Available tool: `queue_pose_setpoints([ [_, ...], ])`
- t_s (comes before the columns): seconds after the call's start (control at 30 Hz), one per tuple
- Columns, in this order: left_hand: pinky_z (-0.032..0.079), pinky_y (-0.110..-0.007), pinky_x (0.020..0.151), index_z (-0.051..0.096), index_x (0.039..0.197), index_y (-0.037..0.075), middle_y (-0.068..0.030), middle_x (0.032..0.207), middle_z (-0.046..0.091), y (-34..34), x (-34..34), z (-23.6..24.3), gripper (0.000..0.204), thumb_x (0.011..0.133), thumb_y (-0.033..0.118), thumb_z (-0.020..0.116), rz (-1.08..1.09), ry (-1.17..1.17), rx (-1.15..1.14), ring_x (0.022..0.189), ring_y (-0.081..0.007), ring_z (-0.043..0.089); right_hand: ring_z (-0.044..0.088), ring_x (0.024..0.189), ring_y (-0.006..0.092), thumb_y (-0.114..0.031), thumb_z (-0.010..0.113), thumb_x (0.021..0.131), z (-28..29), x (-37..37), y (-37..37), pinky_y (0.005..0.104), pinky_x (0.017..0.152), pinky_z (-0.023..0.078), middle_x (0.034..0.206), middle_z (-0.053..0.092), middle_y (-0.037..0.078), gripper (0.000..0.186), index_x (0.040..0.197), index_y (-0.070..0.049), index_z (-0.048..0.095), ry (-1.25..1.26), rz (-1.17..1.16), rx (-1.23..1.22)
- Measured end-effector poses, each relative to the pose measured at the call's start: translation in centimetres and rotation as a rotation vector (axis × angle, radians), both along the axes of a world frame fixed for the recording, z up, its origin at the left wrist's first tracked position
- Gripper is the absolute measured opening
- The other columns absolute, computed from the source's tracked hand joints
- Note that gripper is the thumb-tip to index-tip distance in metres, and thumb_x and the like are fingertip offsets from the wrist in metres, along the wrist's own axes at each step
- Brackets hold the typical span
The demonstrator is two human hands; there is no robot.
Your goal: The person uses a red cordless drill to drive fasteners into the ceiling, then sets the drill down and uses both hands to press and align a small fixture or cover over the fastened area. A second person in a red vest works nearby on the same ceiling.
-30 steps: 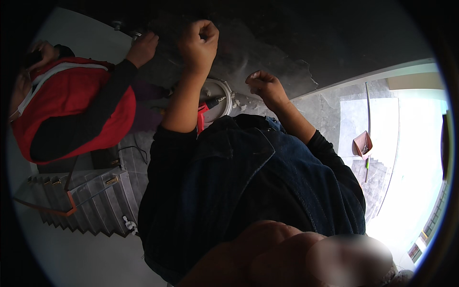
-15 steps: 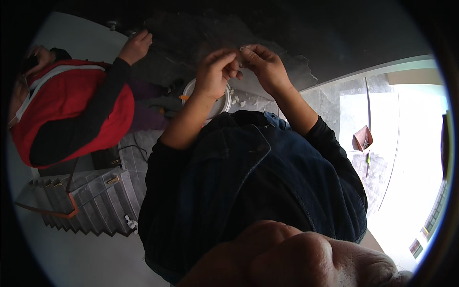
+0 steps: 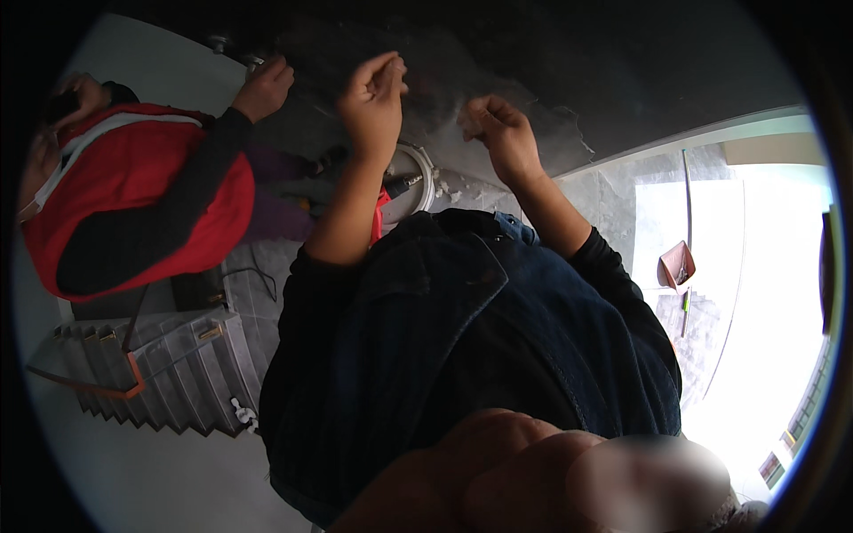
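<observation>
My left hand (image 3: 371, 108) is raised in front of a dark wall (image 3: 613, 71), its thumb and fingers pinched together. Whatever it may hold is too small to make out. Lower and to the right, my right hand (image 3: 505, 138) is curled, the fingertips closed around something small and pale that I cannot name. The two hands are apart. Grey, dusty smears mark the wall behind them. Below my left hand, partly behind my forearm, a white bucket (image 3: 432, 169) stands on the floor with a red power drill (image 3: 380, 211) at it, its dark chuck pointing right.
On the left, a person in a red vest (image 3: 160, 195) raises one hand (image 3: 265, 89) near the wall. Grey stairs (image 3: 178, 369) with a brown rail (image 3: 133, 377) lie lower left. At the right are a long pole (image 3: 687, 195) and a pinkish dustpan-like container (image 3: 677, 266) on a bright floor.
My hands, close together before, have separated. The left has moved up and to the left, the right slightly down. The red drill at the bucket has come into view.
</observation>
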State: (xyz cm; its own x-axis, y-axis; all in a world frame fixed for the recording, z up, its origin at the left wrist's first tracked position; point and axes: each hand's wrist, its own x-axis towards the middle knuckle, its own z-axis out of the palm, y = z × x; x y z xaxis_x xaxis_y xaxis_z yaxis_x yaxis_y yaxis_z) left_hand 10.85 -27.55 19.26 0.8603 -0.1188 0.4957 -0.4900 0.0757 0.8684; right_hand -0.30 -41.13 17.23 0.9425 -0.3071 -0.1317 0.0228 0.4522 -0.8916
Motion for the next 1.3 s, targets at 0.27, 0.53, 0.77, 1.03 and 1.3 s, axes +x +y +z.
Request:
queue_pose_setpoints([
  [0.27,0.050,-0.022,0.058,0.068,0.087,0.001,-0.0048,0.068,0.066,-0.7,4.6,0.7,0.008,0.080,0.004,0.071,0.363,-0.599,0.286,0.063,-0.0082,0.063,0.052,0.067,0.0125,-0.020,0.054,0.095,-1.3,-0.7,0.1,0.0251,0.064,0.044,0.078,0.060,0.007,0.021,0.086,-0.001,0.057,0.054,0.070,-0.041],
  [0.53,0.051,-0.024,0.058,0.068,0.083,0.003,-0.0072,0.071,0.068,-0.9,5.1,1.2,0.008,0.077,0.006,0.073,0.428,-0.701,0.356,0.064,-0.0140,0.066,0.050,0.064,0.0096,-0.022,0.055,0.094,-1.8,-0.9,0.0,0.0241,0.061,0.042,0.075,0.060,0.005,0.023,0.080,-0.003,0.058,0.067,0.104,-0.074],
  [0.77,0.052,-0.027,0.059,0.067,0.080,0.004,-0.0080,0.070,0.067,-0.8,5.3,1.3,0.009,0.073,0.004,0.073,0.468,-0.768,0.411,0.064,-0.0184,0.066,0.053,0.063,0.0085,-0.023,0.058,0.093,-2.2,-0.8,0.1,0.0230,0.060,0.043,0.072,0.062,0.004,0.025,0.078,-0.003,0.059,0.066,0.113,-0.097],
  [1.03,0.052,-0.027,0.059,0.065,0.078,0.004,-0.0070,0.069,0.067,-1.3,4.8,1.9,0.011,0.071,0.001,0.071,0.392,-0.675,0.301,0.064,-0.0178,0.066,0.052,0.064,0.0074,-0.023,0.059,0.092,-2.1,-0.7,0.3,0.0223,0.059,0.042,0.072,0.062,0.003,0.023,0.078,-0.004,0.060,0.089,0.162,-0.099],
  [1.3,0.050,-0.028,0.054,0.061,0.079,0.006,-0.0041,0.066,0.063,-1.5,5.5,1.2,0.017,0.067,-0.002,0.070,0.406,-0.739,0.251,0.060,-0.0205,0.063,0.050,0.063,0.0059,-0.021,0.059,0.091,-2.3,-0.5,0.2,0.0212,0.058,0.039,0.071,0.061,0.001,0.023,0.077,-0.004,0.059,0.098,0.150,-0.087],
])
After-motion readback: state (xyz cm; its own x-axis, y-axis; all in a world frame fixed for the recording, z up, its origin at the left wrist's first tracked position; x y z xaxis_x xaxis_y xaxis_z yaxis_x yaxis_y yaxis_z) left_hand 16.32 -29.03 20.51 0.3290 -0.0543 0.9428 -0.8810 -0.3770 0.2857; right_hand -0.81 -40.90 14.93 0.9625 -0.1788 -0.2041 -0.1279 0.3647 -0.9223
